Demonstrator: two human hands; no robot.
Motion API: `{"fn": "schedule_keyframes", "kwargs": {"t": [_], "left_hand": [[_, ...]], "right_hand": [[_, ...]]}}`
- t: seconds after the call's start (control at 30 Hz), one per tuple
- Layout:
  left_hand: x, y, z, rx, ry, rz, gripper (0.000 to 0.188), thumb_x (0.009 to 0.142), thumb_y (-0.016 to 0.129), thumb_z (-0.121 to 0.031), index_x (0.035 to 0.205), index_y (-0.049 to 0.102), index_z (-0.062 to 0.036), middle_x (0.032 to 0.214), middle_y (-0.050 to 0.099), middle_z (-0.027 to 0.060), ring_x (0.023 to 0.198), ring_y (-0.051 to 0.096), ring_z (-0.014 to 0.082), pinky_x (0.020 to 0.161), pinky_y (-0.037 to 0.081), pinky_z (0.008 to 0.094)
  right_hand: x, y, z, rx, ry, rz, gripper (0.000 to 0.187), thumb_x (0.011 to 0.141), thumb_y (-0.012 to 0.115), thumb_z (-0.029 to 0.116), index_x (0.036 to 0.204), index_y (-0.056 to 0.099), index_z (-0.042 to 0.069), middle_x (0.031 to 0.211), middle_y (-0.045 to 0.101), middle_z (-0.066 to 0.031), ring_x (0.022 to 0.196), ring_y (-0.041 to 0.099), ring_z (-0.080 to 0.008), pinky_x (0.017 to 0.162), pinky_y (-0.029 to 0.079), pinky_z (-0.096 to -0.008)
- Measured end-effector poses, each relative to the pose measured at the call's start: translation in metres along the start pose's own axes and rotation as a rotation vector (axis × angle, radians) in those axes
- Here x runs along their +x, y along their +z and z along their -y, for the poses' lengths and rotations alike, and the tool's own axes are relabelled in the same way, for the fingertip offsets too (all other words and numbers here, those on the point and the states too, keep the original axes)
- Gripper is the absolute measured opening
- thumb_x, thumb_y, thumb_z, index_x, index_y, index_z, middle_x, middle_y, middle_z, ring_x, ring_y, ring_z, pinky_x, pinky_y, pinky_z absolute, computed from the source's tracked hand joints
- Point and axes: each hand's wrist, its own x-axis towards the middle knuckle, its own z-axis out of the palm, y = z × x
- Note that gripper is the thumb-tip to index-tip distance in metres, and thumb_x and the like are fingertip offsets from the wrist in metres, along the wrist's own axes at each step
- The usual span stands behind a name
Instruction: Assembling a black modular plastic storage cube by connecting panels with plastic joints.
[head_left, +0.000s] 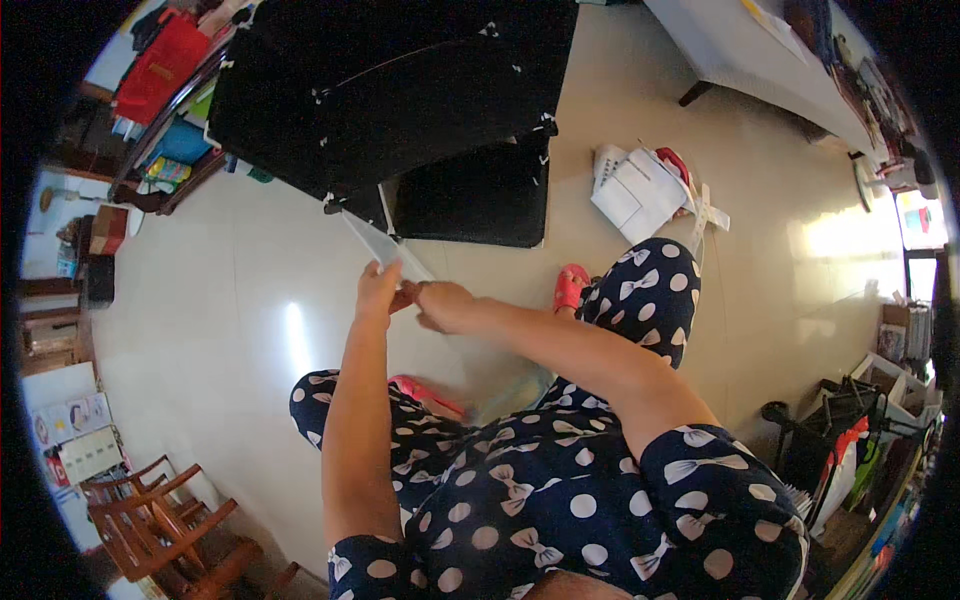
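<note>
Stretching from beside the lower corner of a black-panelled storage unit [430, 100] to the left hand [376, 292], above a pale floor [250, 240]: one translucent plastic strip [372, 238], apparently thin, light, bendable and somewhat slippery, probably best taken by its long edges at the near end to avoid creasing. Left hand: fingers seemingly clamped on the strip's near end; right hand [447, 305]: fingers curled just beside it, though whether they grip anything I cannot tell. White packaging [640, 195] lies well apart, right of the unit.
</note>
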Motion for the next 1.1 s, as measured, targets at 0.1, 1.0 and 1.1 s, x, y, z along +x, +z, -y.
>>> {"fn": "schedule_keyframes", "kwargs": {"t": [0.1, 1.0, 1.1], "left_hand": [[-0.002, 0.004, -0.008, 0.435, 0.139, 0.067, 0.068, 0.077, 0.066, -0.007, 0.139, 0.038, -0.0022, 0.1, 0.062, 0.0182, 0.082, 0.066, 0.027, 0.065, 0.055, 0.037], [-0.067, -0.037, -0.134, 0.15, 0.149, -0.104, 0.047, 0.09, 0.054, -0.011, 0.133, 0.046, 0.0048, 0.092, 0.07, 0.0163, 0.07, 0.07, 0.0225, 0.058, 0.053, 0.0276], [-0.069, -0.062, -0.126, 0.148, 0.141, -0.156, 0.048, 0.089, 0.055, -0.011, 0.133, 0.045, 0.0056, 0.091, 0.07, 0.0161, 0.071, 0.07, 0.0232, 0.06, 0.054, 0.0276]], "right_hand": [[-0.014, 0.002, -0.022, 0.08, -0.044, 0.127, 0.045, 0.091, 0.054, 0.036, 0.118, 0.058, 0.0, 0.108, 0.065, -0.0221, 0.098, 0.064, -0.0381, 0.087, 0.05, -0.0491], [-0.042, 0.176, -0.285, 1.17, 1.302, -0.795, 0.046, 0.093, 0.062, 0.029, 0.127, 0.052, 0.0, 0.108, 0.065, -0.0175, 0.087, 0.064, -0.0344, 0.08, 0.051, -0.0477], [-0.031, 0.208, -0.148, 1.695, 1.338, -0.869, 0.041, 0.097, 0.055, 0.03, 0.124, 0.056, 0.0, 0.113, 0.061, -0.0171, 0.088, 0.062, -0.0323, 0.075, 0.051, -0.0531]]}}
